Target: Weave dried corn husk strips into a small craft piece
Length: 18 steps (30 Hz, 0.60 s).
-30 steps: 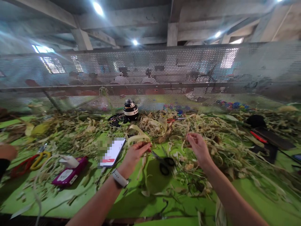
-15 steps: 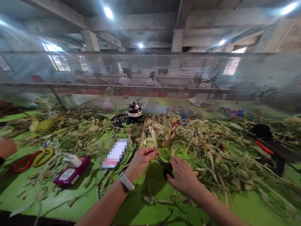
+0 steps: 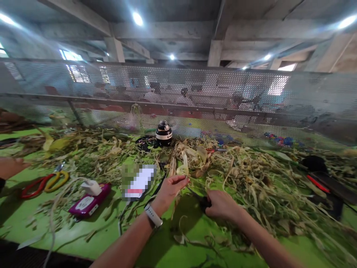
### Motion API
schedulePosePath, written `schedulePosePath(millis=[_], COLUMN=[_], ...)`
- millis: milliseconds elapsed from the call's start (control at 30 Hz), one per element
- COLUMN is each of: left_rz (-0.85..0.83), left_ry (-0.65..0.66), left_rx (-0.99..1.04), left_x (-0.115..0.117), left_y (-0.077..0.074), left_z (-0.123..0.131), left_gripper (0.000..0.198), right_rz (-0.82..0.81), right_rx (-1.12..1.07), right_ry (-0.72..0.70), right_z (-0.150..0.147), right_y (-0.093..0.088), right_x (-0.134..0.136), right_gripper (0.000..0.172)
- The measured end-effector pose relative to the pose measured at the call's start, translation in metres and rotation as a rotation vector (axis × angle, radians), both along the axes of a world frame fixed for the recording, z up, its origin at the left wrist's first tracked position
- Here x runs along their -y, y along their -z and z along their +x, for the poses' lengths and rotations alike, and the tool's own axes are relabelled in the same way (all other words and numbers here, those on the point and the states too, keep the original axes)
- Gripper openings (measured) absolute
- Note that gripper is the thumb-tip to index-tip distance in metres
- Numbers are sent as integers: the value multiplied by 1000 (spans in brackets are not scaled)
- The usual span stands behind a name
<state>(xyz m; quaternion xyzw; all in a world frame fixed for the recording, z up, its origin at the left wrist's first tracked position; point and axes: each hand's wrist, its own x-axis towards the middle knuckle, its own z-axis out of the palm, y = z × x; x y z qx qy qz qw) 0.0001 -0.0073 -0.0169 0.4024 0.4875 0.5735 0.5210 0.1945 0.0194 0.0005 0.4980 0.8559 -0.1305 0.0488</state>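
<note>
Scissors (image 3: 205,203) sit gripped by the right hand (image 3: 223,205), blades angled toward the left hand (image 3: 170,190), whose fingers pinch a pale strip (image 3: 184,161), seemingly to steady it.

Pixelation masks the smartphone (image 3: 141,181). To its right, the right hand (image 3: 223,205) covers much of the black-handled scissors (image 3: 205,202); to its left, a co-worker's hand (image 3: 11,167) is cut off by the view's edge. Beyond it, shapes (image 3: 184,93) behind the perforated screen (image 3: 309,87) blur past telling.

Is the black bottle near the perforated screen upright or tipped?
Upright: the black bottle stands with its cap on top, above its pale band.
</note>
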Motion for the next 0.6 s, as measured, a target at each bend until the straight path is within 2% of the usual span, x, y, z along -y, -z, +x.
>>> schedulePosePath(millis=[100,200,300,400,600], left_rz=[0,-9,-5,17,24], left_ry=[-42,-89,-155,-179,-213], left_rx=[22,90,112,86,60], left_x=[0,0,0,0,1], left_y=[-3,-7,-12,-14,-13], left_z=[-1,-2,-3,-4,-1], left_gripper=[32,32,31,32,30], right_rz=[-141,-445,-607,-638,-522], right_rx=[-185,-506,-727,-776,-880], right_ry=[57,147,169,168,134], right_z=[12,25,31,27,13], right_y=[2,10,19,24,28], right_x=[-6,-9,-9,-7,-2], right_gripper=[9,11,16,27,34])
